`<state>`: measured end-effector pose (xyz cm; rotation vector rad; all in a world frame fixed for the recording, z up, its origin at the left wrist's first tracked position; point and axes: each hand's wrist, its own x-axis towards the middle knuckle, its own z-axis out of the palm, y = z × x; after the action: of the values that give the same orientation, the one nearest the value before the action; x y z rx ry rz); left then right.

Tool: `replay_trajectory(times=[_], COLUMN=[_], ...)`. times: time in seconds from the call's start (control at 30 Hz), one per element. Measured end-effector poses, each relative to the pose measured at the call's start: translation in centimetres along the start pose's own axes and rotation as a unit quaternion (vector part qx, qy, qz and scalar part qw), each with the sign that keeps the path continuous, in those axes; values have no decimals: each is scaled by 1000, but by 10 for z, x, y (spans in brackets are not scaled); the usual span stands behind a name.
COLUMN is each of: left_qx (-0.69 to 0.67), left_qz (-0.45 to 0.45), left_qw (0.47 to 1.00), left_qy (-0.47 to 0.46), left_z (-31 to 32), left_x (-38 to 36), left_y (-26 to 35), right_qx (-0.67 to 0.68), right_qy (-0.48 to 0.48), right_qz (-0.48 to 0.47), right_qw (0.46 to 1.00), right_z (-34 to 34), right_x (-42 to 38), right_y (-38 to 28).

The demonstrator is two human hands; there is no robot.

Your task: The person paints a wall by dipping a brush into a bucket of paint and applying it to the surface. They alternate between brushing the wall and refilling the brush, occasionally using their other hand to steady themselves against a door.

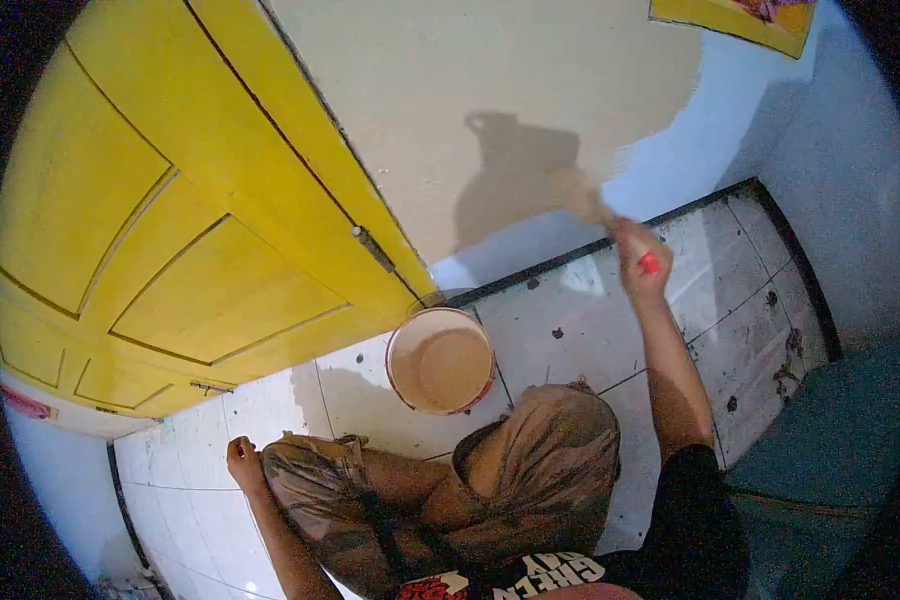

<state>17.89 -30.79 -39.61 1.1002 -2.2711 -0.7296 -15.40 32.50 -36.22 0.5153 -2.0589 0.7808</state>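
Note:
My right hand is closed round the handle of a paintbrush, whose red end shows below the fist. The brush is a little blurred, with its bristles against the lower wall. Beige paint covers much of this wall, and its ragged edge meets pale blue-white wall. A round bucket stands upright on the floor in front of my knees, with beige paint inside. My left hand is beside my left knee, fingers curled in, with nothing visible in them.
A yellow panelled door and its frame rise at the left, close to the bucket. Dark spots mark the white floor tiles. A black skirting strip runs along the wall's foot. A yellow-edged picture hangs above.

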Motion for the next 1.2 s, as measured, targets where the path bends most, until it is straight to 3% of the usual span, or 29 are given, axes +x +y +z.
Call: replay_trajectory(times=[0.03,0.13,0.2,0.33,0.4,0.47,0.57,0.67,0.7,0.73,0.8,0.83,0.87,0.93,1.03,1.1,1.17,1.2], left_qx=[6,9,21,26,19,15,23,39,43,42,44,45,44,39,60,48,38,32], left_qz=[13,-3,-7,24,23,5,-11,9,21,22,5,6,20,36,7,5,2,1], left_qw=[1000,1000,1000,999,999,1000,1000,999,999,999,999,999,999,998,998,999,999,999], left_qy=[1,-4,-5,4,13,5,-8,0,5,8,18,15,19,24,23,15,11,12], left_z=[1,0,1,1,2,0,-1,-2,-1,-1,0,0,1,6,2,0,-3,-3], left_x=[2,0,-1,-2,-5,-6,-12,-5,-2,-2,-6,-3,4,8,-4,-6,-7,-7], left_y=[-2,5,6,11,21,27,38,22,14,17,21,12,-3,-2,25,29,27,24], right_qx=[171,121,124,90,39,79,124,175,86,88,32,-34,-38,-11,61,211,246,186], right_qy=[71,103,219,251,168,139,76,152,160,162,215,219,221,134,72,43,23,4], right_qz=[105,175,272,251,153,93,71,60,96,94,188,127,126,-4,-4,57,99,60], right_qw=[977,972,929,931,973,983,987,971,979,978,958,967,966,991,996,975,964,981], right_z=[-2,-33,-47,-52,-39,-20,-23,-35,-46,-49,-55,-50,-42,-25,-25,-26,-14,-19], right_x=[0,11,13,20,23,20,28,20,25,29,38,38,30,25,15,9,-1,5], right_y=[18,55,67,65,52,37,-14,3,4,11,29,43,48,41,-3,-15,1,8])
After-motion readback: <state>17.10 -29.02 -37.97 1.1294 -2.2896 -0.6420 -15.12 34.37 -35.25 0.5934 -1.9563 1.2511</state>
